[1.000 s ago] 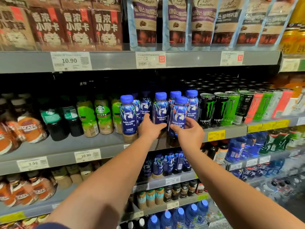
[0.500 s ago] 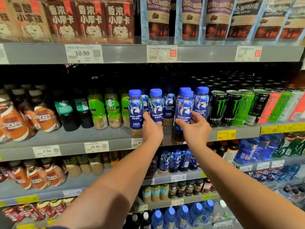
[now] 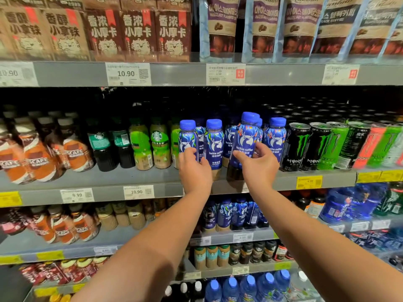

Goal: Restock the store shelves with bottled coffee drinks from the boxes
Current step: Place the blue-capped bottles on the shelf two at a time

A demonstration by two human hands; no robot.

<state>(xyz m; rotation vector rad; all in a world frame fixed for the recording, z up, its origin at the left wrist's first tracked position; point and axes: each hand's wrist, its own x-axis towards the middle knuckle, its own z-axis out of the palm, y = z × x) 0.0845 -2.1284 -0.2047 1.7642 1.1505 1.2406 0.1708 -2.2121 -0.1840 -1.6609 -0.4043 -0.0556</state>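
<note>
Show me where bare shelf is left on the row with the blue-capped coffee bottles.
Bare grey shelf runs along the front edge before the Nescafe bottles and Starbucks bottles. A small gap shows between the bottle by the left hand and the bottle in the right hand. Rightward, the Monster cans stand packed.

Two hands (image 3: pixel 195 168), roughly seven blue-capped coffee bottles (image 3: pixel 214 144), six energy cans (image 3: pixel 299 144) visible.

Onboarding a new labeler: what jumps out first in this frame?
Two bare arms reach to the middle shelf, where the right hand grips a blue-capped luckin coffee bottle that stands higher than its neighbours. The left hand touches the bottles beside it. Right of them stands a row of Monster cans.
</note>
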